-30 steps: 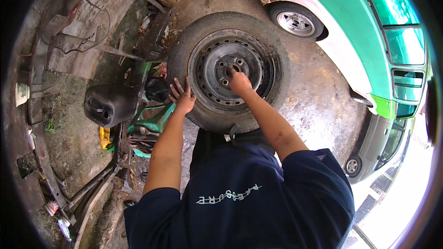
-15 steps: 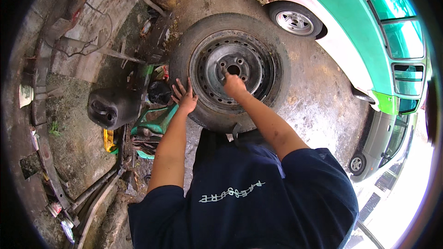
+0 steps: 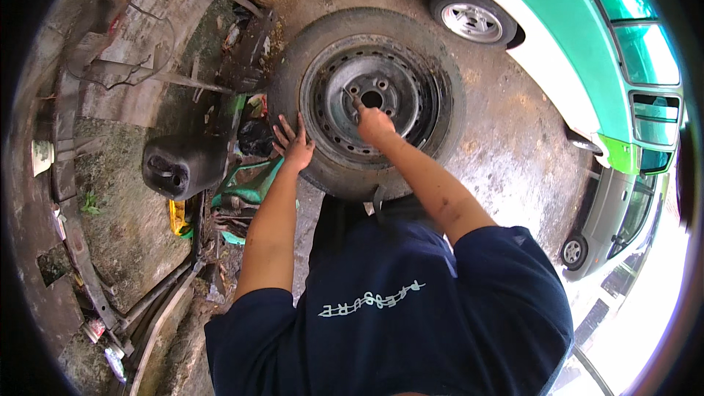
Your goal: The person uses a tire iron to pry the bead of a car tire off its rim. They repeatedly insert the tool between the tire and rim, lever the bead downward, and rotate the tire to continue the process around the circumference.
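A worn car tyre (image 3: 440,73) on a dark steel rim (image 3: 400,88) lies flat on the ground in front of me. My left hand (image 3: 293,143) rests palm down on the tyre's left sidewall, fingers spread. My right hand (image 3: 374,123) is over the rim just below the hub hole, closed on a thin metal tool (image 3: 347,95) whose tip points at the rim's face. Both bare forearms reach up from my dark blue shirt (image 3: 396,308).
A black plastic jerrycan (image 3: 180,167) lies left of the tyre, with green scraps (image 3: 249,183) and junk beside it. Scrap metal bars (image 3: 147,301) line the left edge. A green and white van (image 3: 557,37) stands at the upper right, a grey car (image 3: 609,227) at the right.
My right hand has slid from the hub's bolt holes down to the rim just below the centre. The left hand stays on the sidewall. The camera has shifted a little.
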